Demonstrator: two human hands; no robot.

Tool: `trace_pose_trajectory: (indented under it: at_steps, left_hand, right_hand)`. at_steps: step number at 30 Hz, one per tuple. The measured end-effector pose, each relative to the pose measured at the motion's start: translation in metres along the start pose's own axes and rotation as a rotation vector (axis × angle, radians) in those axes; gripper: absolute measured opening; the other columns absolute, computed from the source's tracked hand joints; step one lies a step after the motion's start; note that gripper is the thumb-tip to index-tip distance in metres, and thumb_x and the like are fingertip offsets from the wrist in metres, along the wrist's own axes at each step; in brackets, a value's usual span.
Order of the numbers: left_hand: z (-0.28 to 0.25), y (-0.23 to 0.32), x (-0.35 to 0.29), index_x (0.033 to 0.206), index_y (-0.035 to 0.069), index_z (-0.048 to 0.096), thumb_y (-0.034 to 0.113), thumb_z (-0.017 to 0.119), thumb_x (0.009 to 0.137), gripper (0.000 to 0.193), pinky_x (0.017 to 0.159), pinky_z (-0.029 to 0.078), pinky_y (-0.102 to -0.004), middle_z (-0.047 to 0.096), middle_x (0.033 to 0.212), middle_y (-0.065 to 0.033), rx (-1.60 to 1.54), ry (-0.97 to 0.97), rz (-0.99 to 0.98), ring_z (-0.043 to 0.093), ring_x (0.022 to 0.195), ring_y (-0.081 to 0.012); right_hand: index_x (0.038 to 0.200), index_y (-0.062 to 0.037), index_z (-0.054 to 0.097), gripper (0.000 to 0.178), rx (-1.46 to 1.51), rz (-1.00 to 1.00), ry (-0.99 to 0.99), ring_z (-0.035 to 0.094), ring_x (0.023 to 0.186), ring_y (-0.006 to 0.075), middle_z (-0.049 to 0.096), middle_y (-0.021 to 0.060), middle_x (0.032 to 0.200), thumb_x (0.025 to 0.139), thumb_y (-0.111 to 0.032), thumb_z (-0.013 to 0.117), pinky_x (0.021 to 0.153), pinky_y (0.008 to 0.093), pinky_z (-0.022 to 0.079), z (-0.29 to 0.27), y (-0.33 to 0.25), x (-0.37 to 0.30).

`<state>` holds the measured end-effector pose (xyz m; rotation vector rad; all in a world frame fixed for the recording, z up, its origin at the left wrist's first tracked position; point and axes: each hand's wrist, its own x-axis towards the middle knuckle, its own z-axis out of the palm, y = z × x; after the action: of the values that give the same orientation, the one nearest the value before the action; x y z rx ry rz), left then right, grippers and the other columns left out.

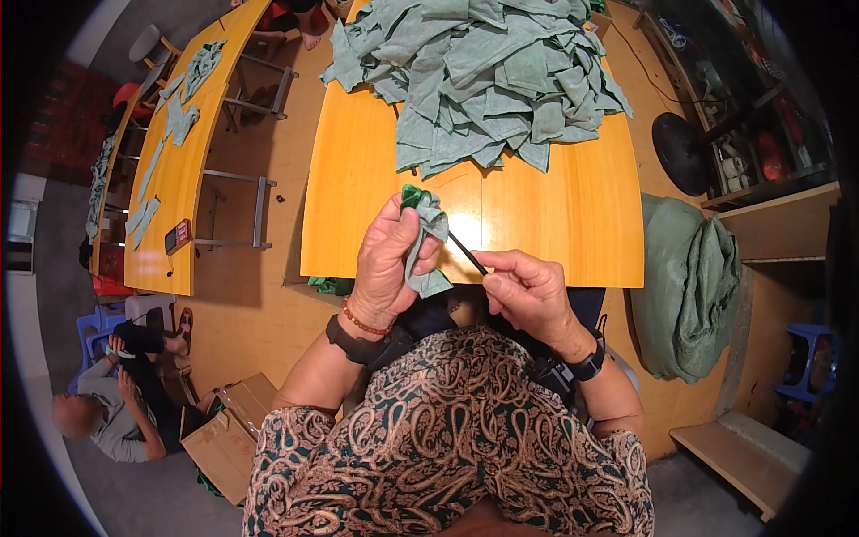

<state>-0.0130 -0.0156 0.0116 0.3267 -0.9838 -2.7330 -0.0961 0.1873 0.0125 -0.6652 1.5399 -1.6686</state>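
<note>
My left hand (385, 255) is closed round a small pale-green cloth piece (431, 224), its fingers and thumb pinching it near the top. A darker, shinier green part shows at the cloth's upper end, and a loose flap hangs below the fingers. Between thumb and fingers, my right hand (528, 291) grips a thin black rod (465, 252) that slants up to the left. The rod's far end meets the cloth; whether it goes inside is hidden. Both hands are above the near edge of a yellow wooden table (358, 197). Beyond them lies a large heap of similar green cloth pieces (501, 80).
A bulging green sack (684, 286) stands on the floor to the right, near wooden shelving (778, 215). At the left is another yellow table (165, 264) with cloth strips. A cardboard box (233, 430) and a seated person (125, 412) are at lower left.
</note>
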Motion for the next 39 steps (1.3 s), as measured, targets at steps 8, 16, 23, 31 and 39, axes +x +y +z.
trace_pose_trajectory:
  at_steps: [8,16,23,31,39]
  left_hand:
    - [-0.013,0.006,0.003,0.117,0.008,0.057,0.022,0.059,0.098,0.023,0.053,0.039,-0.0205,0.062,0.105,-0.0069,0.047,0.034,0.100,0.049,0.066,-0.0092]
    - [-0.014,0.012,0.001,0.114,0.009,0.058,0.018,0.063,0.095,0.021,0.056,0.042,-0.0196,0.062,0.110,-0.0100,0.129,-0.023,0.135,0.053,0.071,-0.0090]
    - [-0.011,0.015,-0.002,0.112,0.008,0.058,0.016,0.062,0.096,0.018,0.057,0.044,-0.0191,0.062,0.108,-0.0111,0.218,-0.025,0.128,0.056,0.077,-0.0091]
    - [-0.001,0.011,0.004,0.116,0.009,0.056,0.021,0.053,0.101,0.019,0.056,0.044,-0.0194,0.062,0.103,-0.0137,0.031,0.052,0.127,0.056,0.076,-0.0106]
    - [0.000,0.009,0.005,0.111,0.012,0.057,0.021,0.055,0.101,0.014,0.053,0.043,-0.0191,0.063,0.102,-0.0125,0.035,0.055,0.116,0.054,0.071,-0.0090]
  right_hand:
    - [0.123,-0.0022,0.064,0.030,0.196,0.066,-0.070,0.051,0.053,0.0030,0.059,-0.0007,0.065,0.094,0.001,0.059,0.044,0.0183,0.037,-0.021,-0.015,-0.025]
    - [0.123,-0.0014,0.064,0.028,0.168,0.108,-0.094,0.050,0.052,0.0036,0.058,-0.0010,0.065,0.096,-0.002,0.058,0.045,0.0188,0.038,-0.015,-0.022,-0.014]
    - [0.122,-0.0011,0.065,0.027,0.050,0.140,-0.102,0.051,0.054,0.0042,0.059,-0.0012,0.067,0.096,-0.003,0.058,0.048,0.0191,0.041,-0.010,-0.008,-0.014]
    - [0.120,0.0003,0.065,0.027,0.131,0.113,-0.061,0.050,0.053,0.0041,0.058,-0.0015,0.066,0.095,0.000,0.058,0.048,0.0193,0.040,-0.018,-0.016,-0.019]
    - [0.120,-0.0004,0.065,0.026,0.230,0.124,-0.111,0.048,0.051,0.0044,0.055,-0.0017,0.063,0.095,0.000,0.057,0.046,0.0195,0.039,-0.014,-0.026,-0.023]
